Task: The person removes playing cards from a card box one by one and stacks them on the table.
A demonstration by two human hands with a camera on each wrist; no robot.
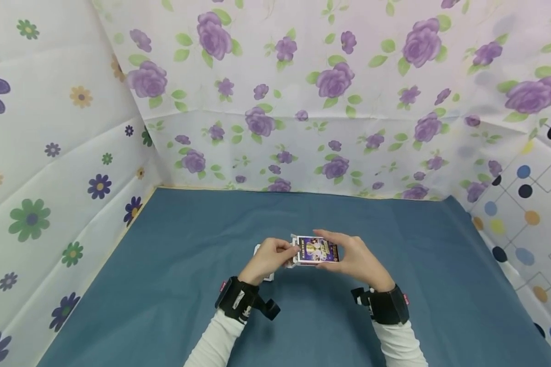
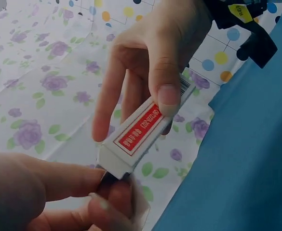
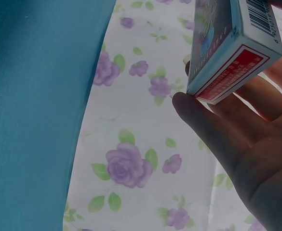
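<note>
A small card box [image 1: 318,250], purple with a picture on its top face and white sides, is held above the blue table. My right hand [image 1: 355,260] grips it from the right, thumb on the near side and fingers on the far side. At the box's left end, thin pale flaps [image 1: 294,251] stick out. There my left hand [image 1: 268,259] pinches the end of the box between thumb and fingers. The left wrist view shows a red label [image 2: 143,127] on the box's side and a dark edge between the left fingertips. A white, card-like thing [image 1: 270,278] lies on the table, mostly hidden by the left hand.
Blue cloth covers the table [image 1: 188,229]. A floral sheet [image 1: 275,102] hangs along its far edge, a flowered sheet [image 1: 64,204] stands on the left and a dotted one [image 1: 528,219] on the right. Black camera straps [image 1: 240,299] sit on both wrists.
</note>
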